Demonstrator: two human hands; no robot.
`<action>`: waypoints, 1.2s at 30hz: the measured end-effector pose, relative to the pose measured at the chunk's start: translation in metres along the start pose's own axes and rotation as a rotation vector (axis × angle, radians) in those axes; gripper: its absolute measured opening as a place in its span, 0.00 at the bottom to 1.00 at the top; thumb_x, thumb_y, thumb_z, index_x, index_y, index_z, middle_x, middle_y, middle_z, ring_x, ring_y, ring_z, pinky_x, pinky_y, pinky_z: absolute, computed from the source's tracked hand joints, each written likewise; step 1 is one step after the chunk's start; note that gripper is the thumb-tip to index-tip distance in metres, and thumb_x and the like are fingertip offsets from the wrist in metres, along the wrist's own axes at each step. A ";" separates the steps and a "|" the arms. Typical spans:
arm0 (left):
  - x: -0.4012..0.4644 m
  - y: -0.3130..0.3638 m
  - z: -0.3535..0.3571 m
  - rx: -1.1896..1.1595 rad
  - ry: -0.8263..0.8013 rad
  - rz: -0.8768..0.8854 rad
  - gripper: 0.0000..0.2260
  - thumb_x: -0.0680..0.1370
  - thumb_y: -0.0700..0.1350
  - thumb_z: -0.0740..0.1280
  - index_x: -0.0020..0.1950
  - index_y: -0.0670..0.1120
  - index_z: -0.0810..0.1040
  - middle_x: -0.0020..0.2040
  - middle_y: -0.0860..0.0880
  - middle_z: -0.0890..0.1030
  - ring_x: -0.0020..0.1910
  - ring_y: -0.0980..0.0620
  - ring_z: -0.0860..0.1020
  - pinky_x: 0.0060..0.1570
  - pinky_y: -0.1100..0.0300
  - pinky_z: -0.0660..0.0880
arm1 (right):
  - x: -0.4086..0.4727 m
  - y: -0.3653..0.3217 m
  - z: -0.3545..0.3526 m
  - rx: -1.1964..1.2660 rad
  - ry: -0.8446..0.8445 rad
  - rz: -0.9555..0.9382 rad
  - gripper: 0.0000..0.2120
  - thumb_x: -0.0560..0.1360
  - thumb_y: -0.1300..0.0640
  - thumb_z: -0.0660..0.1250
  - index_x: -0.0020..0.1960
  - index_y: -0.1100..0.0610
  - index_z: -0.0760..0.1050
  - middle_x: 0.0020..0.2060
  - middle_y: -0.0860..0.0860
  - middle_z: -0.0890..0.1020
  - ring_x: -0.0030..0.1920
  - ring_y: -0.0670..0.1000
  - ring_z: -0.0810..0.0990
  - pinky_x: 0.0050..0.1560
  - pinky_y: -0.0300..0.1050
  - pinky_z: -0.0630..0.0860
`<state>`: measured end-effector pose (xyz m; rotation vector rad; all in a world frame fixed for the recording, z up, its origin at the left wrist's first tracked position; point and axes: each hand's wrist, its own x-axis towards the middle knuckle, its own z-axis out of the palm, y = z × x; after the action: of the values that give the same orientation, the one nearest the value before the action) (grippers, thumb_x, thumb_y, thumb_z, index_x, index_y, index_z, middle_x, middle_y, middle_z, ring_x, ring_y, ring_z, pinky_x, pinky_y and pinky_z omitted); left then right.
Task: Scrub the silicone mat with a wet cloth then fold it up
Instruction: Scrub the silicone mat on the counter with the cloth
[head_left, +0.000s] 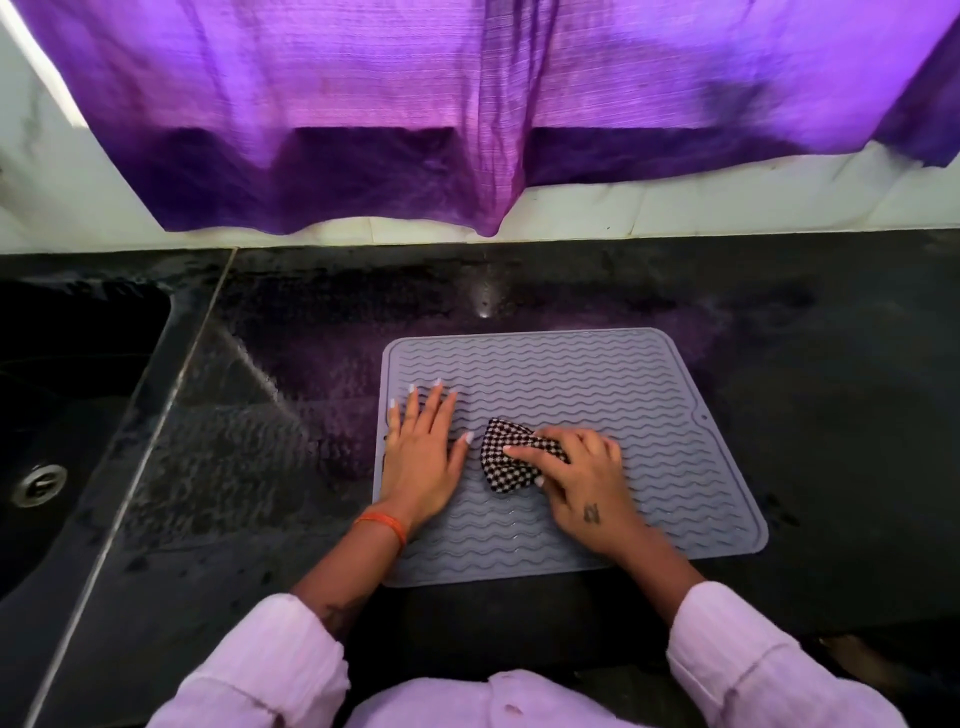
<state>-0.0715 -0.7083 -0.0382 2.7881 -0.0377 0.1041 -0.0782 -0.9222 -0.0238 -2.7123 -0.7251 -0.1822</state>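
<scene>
Grey silicone mat (597, 395), ribbed with wavy ridges, lies flat on the dark stone countertop (831, 364), directly ahead of the person and slightly to the right of body centre. No long axis can be read: the mat appears close to square in this wide-angle view. Both hands rest on its near-left portion, so most of the unscrubbed area lies away from the person and to the right.

Left hand (423, 457): fingers straight and spread wide, palm pressed flat on the mat beside its left edge. It holds nothing; judged function is to anchor the mat.

Right hand (582, 483): fingers curled over a bunched checkered cloth (506, 460), pressing it against the ridges just beside the left thumb. Wetness of the cloth cannot be confirmed.

Judged step: scrubbing in progress; folding not yet begun. The right hand is nearer the uncovered area.

A black sink (67, 405) sits well apart at left; a purple curtain (467, 104) hangs behind.
</scene>
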 end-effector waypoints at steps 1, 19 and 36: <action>-0.001 -0.002 0.002 0.004 -0.011 0.012 0.26 0.82 0.56 0.51 0.78 0.49 0.50 0.78 0.50 0.48 0.77 0.49 0.42 0.73 0.55 0.33 | 0.007 0.005 -0.004 0.031 -0.041 -0.020 0.22 0.71 0.53 0.65 0.63 0.38 0.73 0.58 0.48 0.77 0.55 0.54 0.74 0.52 0.50 0.64; 0.001 -0.008 0.013 0.008 0.047 0.025 0.27 0.80 0.59 0.49 0.77 0.50 0.56 0.77 0.54 0.54 0.77 0.53 0.44 0.75 0.56 0.37 | 0.073 0.031 0.008 0.015 -0.006 -0.072 0.23 0.70 0.56 0.70 0.62 0.40 0.75 0.59 0.50 0.77 0.55 0.57 0.73 0.53 0.51 0.64; -0.001 -0.002 0.008 0.009 0.040 -0.007 0.28 0.78 0.59 0.48 0.77 0.50 0.57 0.77 0.54 0.55 0.77 0.52 0.46 0.75 0.55 0.39 | 0.146 0.069 -0.002 0.094 -0.121 -0.106 0.23 0.74 0.58 0.67 0.63 0.36 0.72 0.62 0.46 0.75 0.59 0.54 0.70 0.56 0.48 0.63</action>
<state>-0.0717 -0.7093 -0.0469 2.7937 -0.0179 0.1586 0.0826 -0.9116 -0.0107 -2.6145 -0.8899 -0.0085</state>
